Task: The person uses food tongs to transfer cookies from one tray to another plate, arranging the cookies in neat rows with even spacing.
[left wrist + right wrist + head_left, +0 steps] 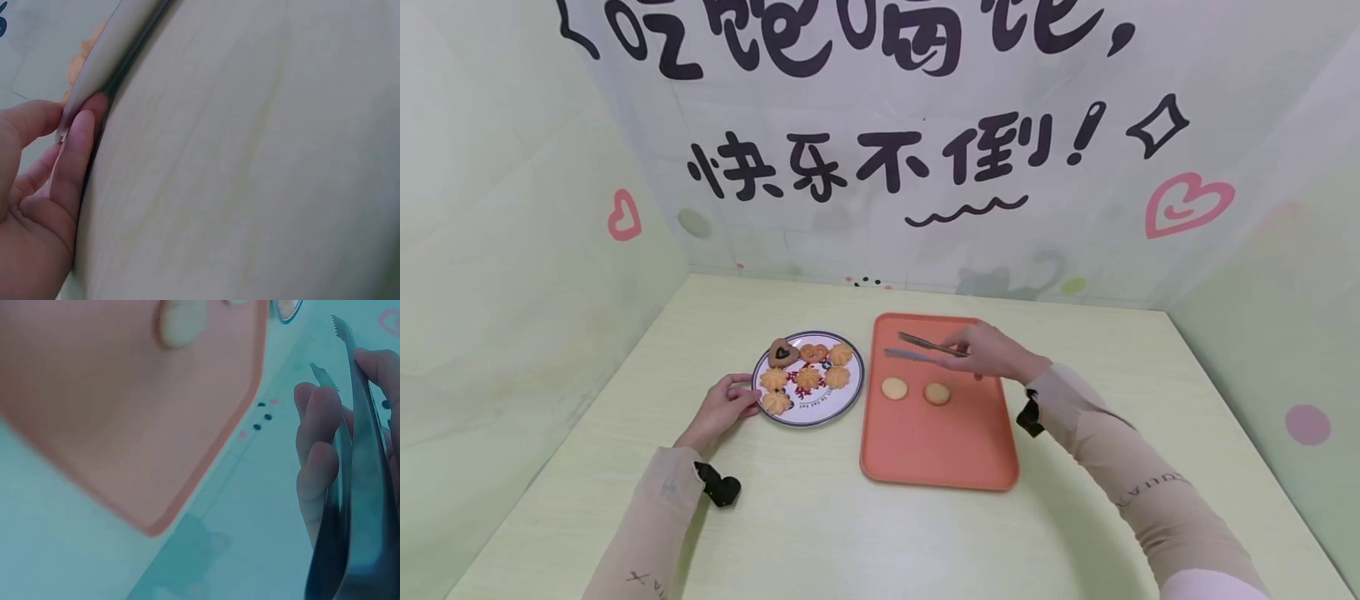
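Observation:
My left hand (pixel 722 410) pinches the left rim of a round white plate (pixel 822 410) with a dark blue edge. In the left wrist view the thumb lies over the rim and fingers (pixel 74 147) are under it. Several flower-shaped cookies (pixel 808 378), a pretzel-shaped cookie (pixel 813 353) and a brown heart-shaped cookie (pixel 782 353) lie on the plate. My right hand (pixel 996 350) grips metal tongs (pixel 369 500) above an orange tray (pixel 925 454). The serrated tips stand apart with nothing between them. Two round pale cookies (pixel 894 388) lie on the tray, nearer me than the tongs.
Plate and tray stand side by side on a pale wooden table (pixel 805 517), a narrow gap between them. A printed cloth wall (pixel 850 242) with black lettering rises behind the table, and similar walls close off both sides.

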Tool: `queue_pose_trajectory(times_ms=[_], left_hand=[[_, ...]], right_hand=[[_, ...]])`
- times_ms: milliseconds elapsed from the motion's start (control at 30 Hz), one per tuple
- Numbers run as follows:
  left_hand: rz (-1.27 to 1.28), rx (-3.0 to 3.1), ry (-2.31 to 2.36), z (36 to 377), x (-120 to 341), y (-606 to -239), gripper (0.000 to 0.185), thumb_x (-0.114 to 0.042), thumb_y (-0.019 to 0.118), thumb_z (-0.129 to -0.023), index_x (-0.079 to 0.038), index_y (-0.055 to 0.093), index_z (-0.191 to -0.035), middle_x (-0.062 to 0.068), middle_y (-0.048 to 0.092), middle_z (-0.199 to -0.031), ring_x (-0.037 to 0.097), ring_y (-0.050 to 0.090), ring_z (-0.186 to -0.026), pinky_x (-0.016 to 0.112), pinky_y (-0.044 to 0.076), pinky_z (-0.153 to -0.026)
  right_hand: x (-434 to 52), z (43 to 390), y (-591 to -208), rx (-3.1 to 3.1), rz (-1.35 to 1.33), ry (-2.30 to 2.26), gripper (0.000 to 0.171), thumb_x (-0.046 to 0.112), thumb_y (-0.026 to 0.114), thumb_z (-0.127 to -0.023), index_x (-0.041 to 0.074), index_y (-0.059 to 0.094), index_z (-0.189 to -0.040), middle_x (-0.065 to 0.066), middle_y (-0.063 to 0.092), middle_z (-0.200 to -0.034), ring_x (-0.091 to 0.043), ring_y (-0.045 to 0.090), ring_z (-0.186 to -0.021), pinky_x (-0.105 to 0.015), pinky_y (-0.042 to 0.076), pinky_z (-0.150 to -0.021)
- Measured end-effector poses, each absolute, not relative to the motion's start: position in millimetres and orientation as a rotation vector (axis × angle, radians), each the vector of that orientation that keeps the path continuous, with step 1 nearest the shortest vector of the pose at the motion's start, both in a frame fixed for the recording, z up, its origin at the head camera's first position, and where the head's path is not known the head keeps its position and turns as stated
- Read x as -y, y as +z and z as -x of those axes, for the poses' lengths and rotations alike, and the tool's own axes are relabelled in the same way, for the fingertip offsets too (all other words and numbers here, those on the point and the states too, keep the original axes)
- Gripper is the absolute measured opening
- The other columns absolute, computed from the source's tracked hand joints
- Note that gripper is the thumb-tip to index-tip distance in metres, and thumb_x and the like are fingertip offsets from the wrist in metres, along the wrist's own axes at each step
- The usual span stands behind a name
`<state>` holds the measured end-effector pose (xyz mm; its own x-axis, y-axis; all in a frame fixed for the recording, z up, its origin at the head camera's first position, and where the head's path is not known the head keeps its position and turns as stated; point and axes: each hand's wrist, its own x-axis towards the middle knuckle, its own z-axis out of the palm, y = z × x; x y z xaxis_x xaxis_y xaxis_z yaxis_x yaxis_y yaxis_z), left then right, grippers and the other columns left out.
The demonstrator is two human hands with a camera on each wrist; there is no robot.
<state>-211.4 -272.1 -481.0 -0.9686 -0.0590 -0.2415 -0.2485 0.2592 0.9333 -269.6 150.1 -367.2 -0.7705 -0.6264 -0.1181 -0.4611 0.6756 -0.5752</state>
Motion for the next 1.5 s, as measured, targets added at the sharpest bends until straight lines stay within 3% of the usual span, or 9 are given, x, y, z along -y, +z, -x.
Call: queue_pose_trajectory(times_ms=[367,767,1233,1500], left_hand=[[0.313,-2.351,1.784,210,275,-480,0.049,-0.017,0.054,-0.089,0.001,0.032,-0.128,0.009,0.055,-0.086,0.008,0.058,-0.069,0.020,0.051,-0.067],[0.334,-2.375,1.759,211,272,-479,0.048,-0.018,0.055,-0.088,0.000,0.034,-0.128,0.009,0.055,-0.086,0.008,0.057,-0.069,0.019,0.051,-0.066],[0.313,-2.377,1.762,212,272,-480,0.048,-0.016,0.053,-0.089,0.001,0.032,-0.129,0.008,0.055,-0.084,0.007,0.057,-0.068,0.019,0.051,-0.065],[0.323,-2.382,1.757,212,271,-482,0.047,-0.016,0.054,-0.089,0.000,0.033,-0.128,0.009,0.056,-0.085,0.007,0.058,-0.069,0.019,0.051,-0.065]], right_hand=[[-194,247,-396,-2.601,0.753,-0.776,0.031,0.026,0.059,-0.085,0.006,0.061,-0.108,-0.004,0.059,-0.075,-0.021,0.051,-0.045,-0.028,0.044,-0.043],[-210,237,-423,-2.589,0.803,-0.800,0.038,0.035,0.062,-0.081,0.006,0.063,-0.107,0.000,0.053,-0.060,-0.011,0.046,-0.040,-0.026,0.043,-0.040],[-214,231,-430,-2.610,0.821,-0.807,0.036,0.030,0.063,-0.082,0.006,0.064,-0.108,0.005,0.047,-0.050,-0.007,0.041,-0.037,-0.023,0.040,-0.037],[-213,230,-426,-2.653,0.964,-0.729,0.032,0.027,0.061,-0.083,0.004,0.065,-0.104,0.004,0.051,-0.052,-0.004,0.041,-0.037,-0.021,0.040,-0.038]])
